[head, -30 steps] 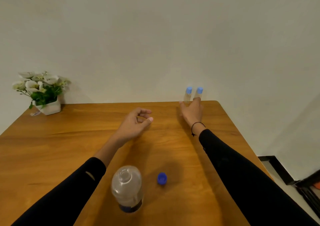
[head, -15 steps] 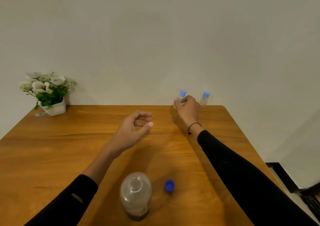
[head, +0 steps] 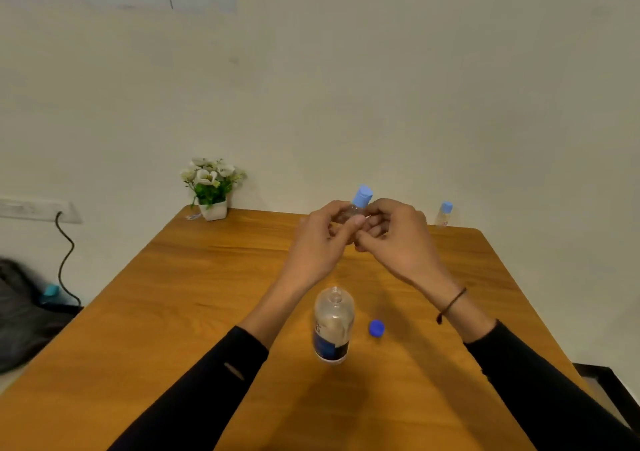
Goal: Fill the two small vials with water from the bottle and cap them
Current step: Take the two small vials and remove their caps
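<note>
Wooden surface [head: 194, 288] w/ both hands now meeting above its far-middle; 0.5 s ago the right hand [head: 398, 239] was alone at the back edge gripping one vial, left hand [head: 322, 242] hovering empty and loosely curled. Since then the vial [head: 355, 208] has come off the surface and toward centre, held between both hands, light-blue cap [head: 362, 195] still on, tilted a bit right. Left fingers wrapped on its clear body, right fingers pinched at it just below the cap; exact contact partly hidden. Both hands clamped on it, touching each other. Second vial [head: 443, 214] stays upright at back edge, capped, well apart to the right. Bottle [head: 333, 326] upright near front-centre, open mouth, its blue cap [head: 376, 328] lying just beside on the right. View also shifted: flower pot [head: 212, 191] now more central, wall socket w/ cable [head: 65, 260] at left.
</note>
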{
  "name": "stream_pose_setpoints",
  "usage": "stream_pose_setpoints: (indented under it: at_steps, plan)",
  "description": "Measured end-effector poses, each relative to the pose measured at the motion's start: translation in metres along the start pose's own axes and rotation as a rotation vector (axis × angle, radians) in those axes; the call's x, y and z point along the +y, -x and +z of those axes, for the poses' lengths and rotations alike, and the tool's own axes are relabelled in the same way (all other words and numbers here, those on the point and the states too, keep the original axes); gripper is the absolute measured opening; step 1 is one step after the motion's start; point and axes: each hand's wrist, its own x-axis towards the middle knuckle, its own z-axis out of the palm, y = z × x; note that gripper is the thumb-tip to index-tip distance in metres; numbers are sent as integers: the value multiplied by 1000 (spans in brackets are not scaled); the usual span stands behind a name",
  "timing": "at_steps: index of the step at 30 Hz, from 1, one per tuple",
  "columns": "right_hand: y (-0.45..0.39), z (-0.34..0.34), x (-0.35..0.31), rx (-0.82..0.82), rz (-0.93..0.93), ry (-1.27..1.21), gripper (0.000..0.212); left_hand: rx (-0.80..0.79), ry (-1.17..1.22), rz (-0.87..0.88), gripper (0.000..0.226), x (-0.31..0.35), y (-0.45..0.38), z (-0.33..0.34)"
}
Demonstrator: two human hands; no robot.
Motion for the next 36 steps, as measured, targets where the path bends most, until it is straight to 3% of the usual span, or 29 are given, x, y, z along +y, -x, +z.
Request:
stream_pose_setpoints:
  at_steps: [3, 5, 8, 13, 20, 24, 28, 31, 32, 35, 36]
  plan:
    - [14, -24, -25, -6, -6, -145, 20, 19, -174, 89, 34, 15, 19, -10]
    - [15, -35, -36, 17, -66, -45, 13, 29, -223, 117, 36, 22, 28, -14]
    - [17, -44, -44, -12, -185, 158, 25, 44, -295, 159, 41, 29, 36, -16]
    - [27, -52, -44, -107, -313, 249, 15, 34, -397, 191, 48, 37, 42, -18]
    - [34, -50, -26, -180, -376, 206, 22, -64, -341, 169, 41, 32, 46, -19]
    - [42, -49, -35, -271, -229, 103, 71, 0, -316, 163, 44, 30, 44, -17]
    - [35, -43, -33, -3, -224, 279, 31, -13, -289, 170, 37, 28, 49, -16]
    - [33, -42, -24, -50, -297, 293, 11, -5, -292, 154, 42, 25, 51, -14]
    - [34, -42, -25, -91, -317, 268, 15, 10, -279, 143, 46, 24, 52, -15]
    - [39, -43, -30, -180, -240, 195, 71, 28, -284, 139, 52, 21, 52, -18]
    - [40, -42, -31, -160, -196, 204, 80, 24, -299, 139, 49, 20, 52, -18]
